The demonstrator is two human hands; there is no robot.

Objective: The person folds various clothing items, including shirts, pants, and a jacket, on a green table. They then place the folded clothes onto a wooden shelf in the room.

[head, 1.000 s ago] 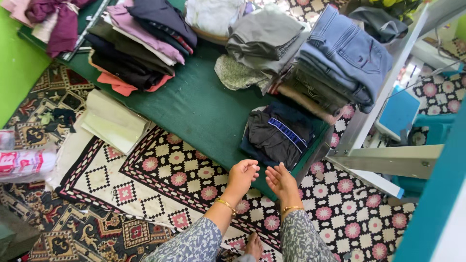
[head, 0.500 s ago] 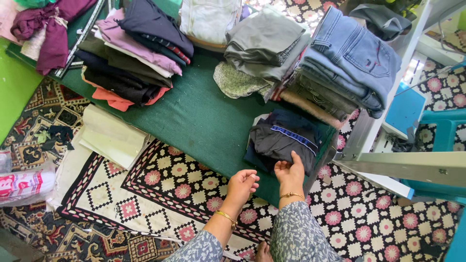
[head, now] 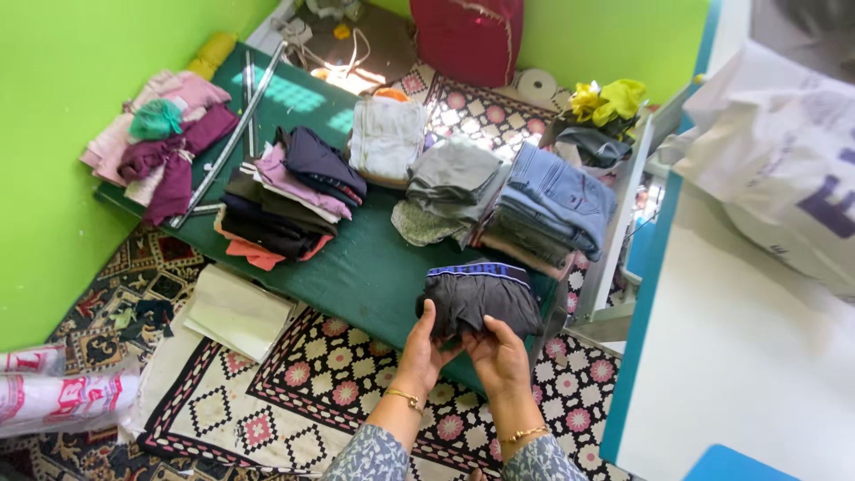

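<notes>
**Inspector:** Dark grey knit cloth, folded into a small bundle with a blue-striped waistband (head: 479, 298), lies at the near edge of the green padded mat (head: 356, 267), just in front of the stack of folded blue denim trousers (head: 557, 209). Both hands are on it.

**Recorder:** Handling properties?

**Inspector:** By its look, soft, light and limp. It should sag if lifted by one corner. The near folded edge, taken from both sides, appears the sound place to grip, so that the layers stay together.

**Recorder:** Hand pose?

**Inspector:** The left hand (head: 426, 349) reaches forward with its palm turned inward, thumb raised against the bundle's left corner, fingers curled under the near edge and pinching the cloth. The right hand (head: 500, 354) sits just beside it, back of hand upward, fingers bent and closed over the same edge. Both wrists carry thin gold bangles, and the patterned grey sleeves (head: 374, 456) end short of them.

**Recorder:** Surroundings?

**Inspector:** A pile of dark and pink folded garments (head: 285, 200) lies further left on the mat, and a patterned rug (head: 294, 392) lies beneath.
</notes>
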